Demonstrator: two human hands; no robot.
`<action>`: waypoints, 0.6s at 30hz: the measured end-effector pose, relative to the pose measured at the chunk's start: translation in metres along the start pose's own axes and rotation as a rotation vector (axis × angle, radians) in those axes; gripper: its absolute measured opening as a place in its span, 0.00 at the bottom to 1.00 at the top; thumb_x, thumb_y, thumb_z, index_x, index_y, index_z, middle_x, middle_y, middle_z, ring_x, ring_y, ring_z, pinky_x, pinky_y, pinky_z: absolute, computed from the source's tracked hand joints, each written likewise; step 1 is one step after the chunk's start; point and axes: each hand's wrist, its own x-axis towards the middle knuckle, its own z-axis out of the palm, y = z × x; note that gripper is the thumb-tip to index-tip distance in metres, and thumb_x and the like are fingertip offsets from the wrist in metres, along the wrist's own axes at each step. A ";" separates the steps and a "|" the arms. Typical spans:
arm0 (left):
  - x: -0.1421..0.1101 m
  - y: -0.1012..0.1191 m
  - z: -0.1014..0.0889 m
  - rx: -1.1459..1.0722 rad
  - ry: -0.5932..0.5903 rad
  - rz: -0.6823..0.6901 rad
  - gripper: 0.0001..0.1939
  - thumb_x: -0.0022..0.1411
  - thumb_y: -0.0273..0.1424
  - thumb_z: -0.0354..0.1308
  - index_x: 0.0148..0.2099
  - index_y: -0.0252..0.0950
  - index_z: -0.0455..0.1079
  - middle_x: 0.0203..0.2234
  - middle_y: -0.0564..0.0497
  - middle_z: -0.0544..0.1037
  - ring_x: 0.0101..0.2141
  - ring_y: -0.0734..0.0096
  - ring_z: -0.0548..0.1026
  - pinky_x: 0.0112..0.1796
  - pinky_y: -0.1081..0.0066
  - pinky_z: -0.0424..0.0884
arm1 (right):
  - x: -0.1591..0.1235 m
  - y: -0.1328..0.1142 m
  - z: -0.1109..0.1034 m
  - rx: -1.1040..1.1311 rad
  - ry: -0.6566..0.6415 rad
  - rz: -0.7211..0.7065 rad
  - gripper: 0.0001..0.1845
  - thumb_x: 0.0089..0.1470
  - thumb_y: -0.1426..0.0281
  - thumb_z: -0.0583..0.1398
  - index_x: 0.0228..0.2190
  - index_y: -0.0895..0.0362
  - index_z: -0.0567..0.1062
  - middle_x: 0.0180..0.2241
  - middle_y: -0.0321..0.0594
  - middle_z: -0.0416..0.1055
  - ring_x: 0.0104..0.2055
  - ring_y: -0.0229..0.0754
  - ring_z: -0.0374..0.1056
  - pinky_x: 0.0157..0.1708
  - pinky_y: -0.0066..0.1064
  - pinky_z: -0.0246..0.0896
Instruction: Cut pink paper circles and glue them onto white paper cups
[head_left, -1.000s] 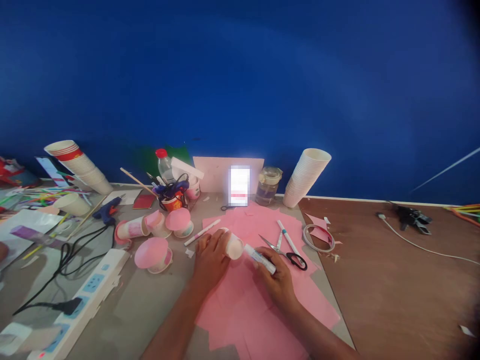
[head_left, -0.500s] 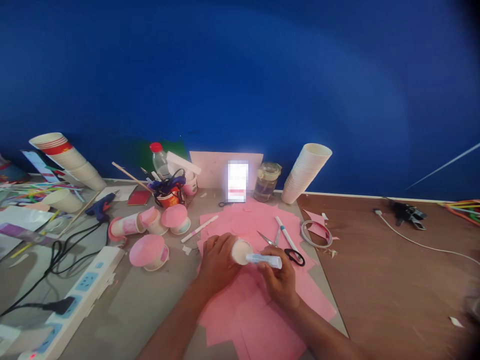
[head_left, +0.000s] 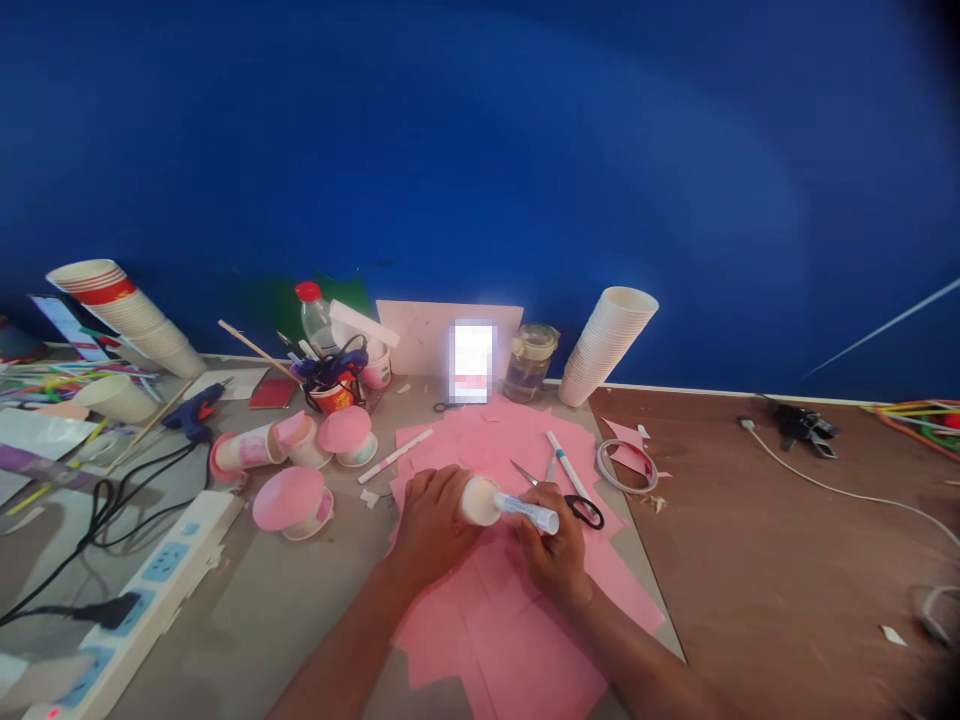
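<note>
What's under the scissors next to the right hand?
The scissors lie on overlapping pink paper sheets, and the right hand hides their middle. The tabletop beneath the sheets is covered, so it cannot be seen there.

Grey tabletop [head_left: 255, 610], pink paper sheets [head_left: 525, 660], black-handled scissors [head_left: 584, 512], white power strip [head_left: 161, 565], brown wooden tabletop [head_left: 757, 560]

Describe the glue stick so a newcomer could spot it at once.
Find the pink paper sheets mid-table. Above them, the right hand holds the glue stick, a stubby white-and-blue tube against the paper cup in the left hand, unlike the slim pens nearby.
</note>
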 end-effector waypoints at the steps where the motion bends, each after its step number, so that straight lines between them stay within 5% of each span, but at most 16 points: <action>1: 0.000 0.000 0.000 0.003 0.000 -0.001 0.23 0.53 0.35 0.58 0.51 0.37 0.62 0.45 0.44 0.72 0.43 0.57 0.67 0.43 0.62 0.60 | 0.002 -0.001 -0.001 -0.014 -0.013 -0.035 0.02 0.53 0.71 0.56 0.32 0.55 0.66 0.26 0.37 0.66 0.28 0.40 0.62 0.30 0.35 0.59; 18: 0.000 0.006 -0.001 0.009 -0.032 -0.028 0.19 0.53 0.33 0.57 0.48 0.38 0.64 0.43 0.46 0.73 0.42 0.57 0.66 0.43 0.61 0.60 | 0.007 -0.009 -0.002 -0.090 -0.098 -0.061 0.02 0.53 0.73 0.55 0.29 0.55 0.65 0.24 0.36 0.65 0.27 0.40 0.61 0.30 0.35 0.56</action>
